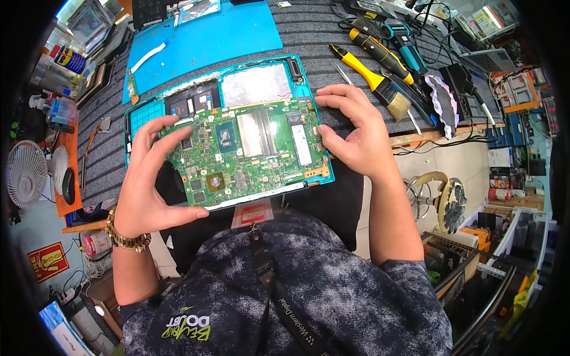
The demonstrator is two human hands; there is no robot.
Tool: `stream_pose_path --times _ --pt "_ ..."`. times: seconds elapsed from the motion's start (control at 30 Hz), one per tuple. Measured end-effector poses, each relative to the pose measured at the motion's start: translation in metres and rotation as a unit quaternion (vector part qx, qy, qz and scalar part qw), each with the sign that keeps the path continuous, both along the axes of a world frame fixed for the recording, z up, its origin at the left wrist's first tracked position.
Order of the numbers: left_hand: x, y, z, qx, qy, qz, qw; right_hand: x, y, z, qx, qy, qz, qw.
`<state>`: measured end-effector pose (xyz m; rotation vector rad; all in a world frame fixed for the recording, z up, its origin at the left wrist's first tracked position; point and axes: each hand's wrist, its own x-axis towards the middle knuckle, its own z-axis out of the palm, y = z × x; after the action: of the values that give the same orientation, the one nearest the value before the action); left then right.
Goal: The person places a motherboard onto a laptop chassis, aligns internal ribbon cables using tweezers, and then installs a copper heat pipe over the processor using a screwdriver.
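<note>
A green laptop motherboard (pixel 246 166) lies tilted over the near part of a blue laptop chassis (pixel 219 77) at the bench's front edge. On the board are a processor chip (pixel 227 137), a shiny metal plate (pixel 249 133) and a slim module (pixel 300 142) with a white label. My left hand (pixel 148 184) grips the board's left side, its thumb along the near edge and its fingers on top. My right hand (pixel 353 127) pinches the board's right edge, thumb below the fingers. The board's underside is hidden.
A blue mat (pixel 208 41) lies behind the chassis, with a white ribbon cable (pixel 149 54) on it. At the right are a yellow brush (pixel 377 83), a yellow-black screwdriver (pixel 380 54) and a crumpled cloth (pixel 441 104). A white fan (pixel 27 172) stands far left.
</note>
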<state>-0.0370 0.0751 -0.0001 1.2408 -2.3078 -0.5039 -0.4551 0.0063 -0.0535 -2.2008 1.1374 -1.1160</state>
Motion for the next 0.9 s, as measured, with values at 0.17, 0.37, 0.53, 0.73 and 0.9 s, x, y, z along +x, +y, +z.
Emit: stream_pose_path --times 0.17,0.37,0.53,0.73,0.9 --pt "0.001 -0.002 -0.002 -0.005 0.001 -0.007 1.0 0.0 0.0 0.0 -0.003 0.008 -0.002 1.0" --pt "0.001 0.0 -0.006 0.011 -0.011 -0.004 1.0 0.0 -0.001 -0.001 0.001 0.005 0.0 1.0" --pt "-0.004 0.002 -0.01 0.026 -0.023 0.0 0.999 -0.001 0.0 -0.001 0.007 0.017 -0.002 1.0" --pt "-0.006 0.003 -0.012 0.039 -0.015 0.002 0.999 0.0 0.002 0.001 0.007 0.013 -0.012 1.0" --pt "-0.005 0.004 -0.009 0.05 -0.034 0.001 0.998 0.001 0.002 0.003 0.014 0.013 -0.016 1.0"
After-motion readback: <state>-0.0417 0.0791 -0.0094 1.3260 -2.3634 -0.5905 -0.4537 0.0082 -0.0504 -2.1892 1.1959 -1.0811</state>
